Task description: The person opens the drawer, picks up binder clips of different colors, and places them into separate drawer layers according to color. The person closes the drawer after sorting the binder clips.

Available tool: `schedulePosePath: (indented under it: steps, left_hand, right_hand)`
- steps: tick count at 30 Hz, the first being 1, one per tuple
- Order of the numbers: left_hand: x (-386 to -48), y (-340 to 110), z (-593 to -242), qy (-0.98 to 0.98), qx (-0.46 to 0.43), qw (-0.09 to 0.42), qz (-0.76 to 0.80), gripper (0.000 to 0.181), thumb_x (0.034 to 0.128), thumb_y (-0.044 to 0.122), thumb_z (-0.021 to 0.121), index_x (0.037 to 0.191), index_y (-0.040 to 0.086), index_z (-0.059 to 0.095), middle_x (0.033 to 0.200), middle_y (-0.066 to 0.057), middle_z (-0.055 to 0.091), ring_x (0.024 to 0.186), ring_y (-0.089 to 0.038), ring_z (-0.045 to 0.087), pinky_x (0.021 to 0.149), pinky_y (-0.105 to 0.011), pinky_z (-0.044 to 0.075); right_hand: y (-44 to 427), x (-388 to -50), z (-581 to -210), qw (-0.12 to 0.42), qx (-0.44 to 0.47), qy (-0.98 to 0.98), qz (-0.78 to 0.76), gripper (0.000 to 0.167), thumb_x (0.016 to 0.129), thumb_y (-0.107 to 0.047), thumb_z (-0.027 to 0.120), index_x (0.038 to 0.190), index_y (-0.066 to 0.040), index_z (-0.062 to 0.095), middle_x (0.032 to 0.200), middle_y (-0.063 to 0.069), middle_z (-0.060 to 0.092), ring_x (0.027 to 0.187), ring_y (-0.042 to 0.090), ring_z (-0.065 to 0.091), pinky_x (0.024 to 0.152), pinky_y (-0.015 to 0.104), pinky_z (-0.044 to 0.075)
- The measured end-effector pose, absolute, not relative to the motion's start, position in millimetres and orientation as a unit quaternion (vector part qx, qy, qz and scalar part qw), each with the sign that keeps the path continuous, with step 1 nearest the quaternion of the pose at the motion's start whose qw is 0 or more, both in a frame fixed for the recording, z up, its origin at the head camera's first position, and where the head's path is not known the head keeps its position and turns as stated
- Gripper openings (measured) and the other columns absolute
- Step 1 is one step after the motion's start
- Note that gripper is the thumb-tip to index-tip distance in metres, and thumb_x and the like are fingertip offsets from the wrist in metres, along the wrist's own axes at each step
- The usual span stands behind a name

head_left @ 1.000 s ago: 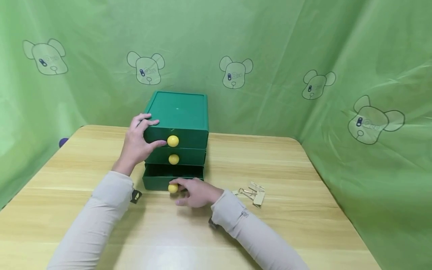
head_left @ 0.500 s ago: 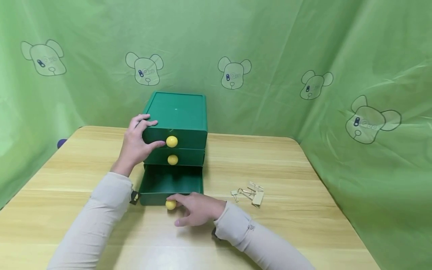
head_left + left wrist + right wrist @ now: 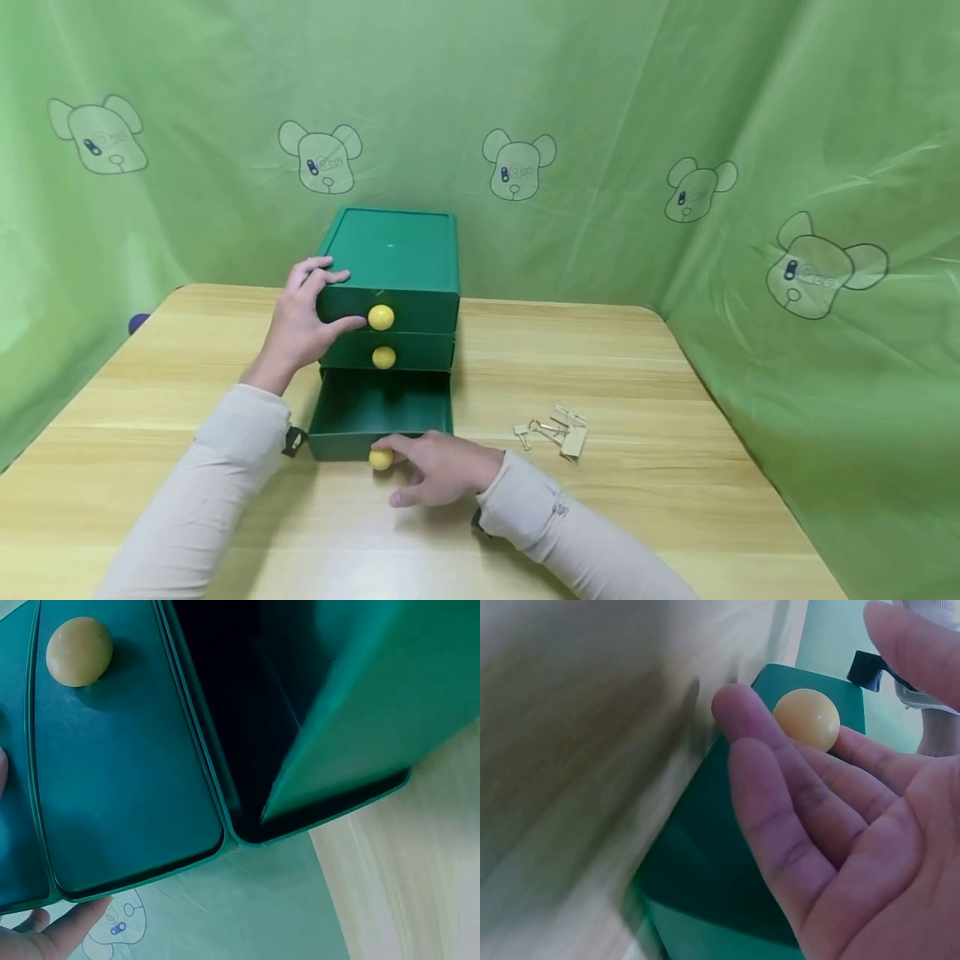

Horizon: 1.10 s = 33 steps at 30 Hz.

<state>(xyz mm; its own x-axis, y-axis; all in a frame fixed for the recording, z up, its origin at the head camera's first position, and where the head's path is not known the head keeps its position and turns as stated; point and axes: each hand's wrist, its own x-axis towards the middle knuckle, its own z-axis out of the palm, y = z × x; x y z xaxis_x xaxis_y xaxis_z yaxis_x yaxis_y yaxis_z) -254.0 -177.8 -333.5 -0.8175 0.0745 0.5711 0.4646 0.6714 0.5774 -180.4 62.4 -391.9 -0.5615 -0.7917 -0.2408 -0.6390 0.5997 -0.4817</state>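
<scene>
A dark green drawer cabinet (image 3: 393, 250) with three drawers and round yellow knobs stands on the table. My left hand (image 3: 300, 325) holds its upper left corner, thumb on the top drawer's front beside the knob, fingers over the side and top edge. The bottom drawer (image 3: 337, 446) is pulled out, and no contents show inside it. At its yellow knob (image 3: 381, 459) is my right hand (image 3: 446, 471), forefinger over the knob and other fingers beside it. The right wrist view shows the knob (image 3: 807, 718) against those fingers, with the thumb apart.
Several binder clips (image 3: 573, 442) lie on the wooden table (image 3: 630, 517), right of the drawer. A green curtain (image 3: 420, 83) with printed bear faces hangs behind and at both sides. Something purple (image 3: 137, 322) shows past the table's left edge.
The bottom drawer has slid further out toward me, with my right hand at its knob. Little moved in the last half second. My left hand stays on the cabinet's corner.
</scene>
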Motion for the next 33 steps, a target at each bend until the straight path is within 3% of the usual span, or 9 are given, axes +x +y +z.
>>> schedulePosePath:
  steps: [10,17,25,33]
  left_hand:
    - [-251.6,-179.0,-326.9,-0.892,-0.165,0.221,-0.357,0.060,0.0808,0.014,0.080,0.133,0.003,0.052,0.149,-0.017,0.030,0.132,-0.045,0.034,0.105,-0.059,0.033]
    - [-249.0,-179.1,-326.2,-0.895,-0.158,0.215,-0.356,0.061,0.0817,0.016,0.080,0.135,0.003,0.051,0.150,-0.017,0.029,0.133,-0.044,0.032,0.107,-0.059,0.031]
    - [-247.8,-179.0,-326.9,-0.891,-0.156,0.226,-0.361,0.061,0.0811,0.015,0.080,0.133,0.002,0.052,0.148,-0.017,0.031,0.133,-0.044,0.033,0.107,-0.057,0.032]
    - [-247.5,-178.3,-327.4,-0.894,-0.151,0.226,-0.357,0.061,0.0807,0.015,0.080,0.133,0.002,0.052,0.148,-0.018,0.031,0.134,-0.043,0.031,0.107,-0.057,0.032]
  right_hand:
    - [64.3,-175.0,-391.1,0.211,-0.426,0.863,-0.170,0.060,0.090,-0.037,0.069,0.142,-0.020,0.044,0.108,-0.005,0.067,0.078,-0.004,0.058,0.075,0.018,0.048]
    - [66.8,-171.0,-389.9,0.216,-0.446,0.854,-0.161,0.059,0.090,-0.037,0.069,0.142,-0.021,0.045,0.124,-0.004,0.063,0.079,-0.006,0.059,0.080,0.019,0.047]
    - [72.5,-170.0,-379.0,0.213,-0.439,0.851,-0.195,0.053,0.091,-0.035,0.068,0.139,-0.020,0.050,0.118,-0.003,0.066,0.084,-0.006,0.062,0.086,0.021,0.046]
    - [88.1,-175.7,-366.5,0.172,-0.403,0.858,-0.268,0.042,0.092,-0.027,0.069,0.129,-0.011,0.058,0.106,-0.001,0.069,0.078,-0.004,0.062,0.073,0.015,0.050]
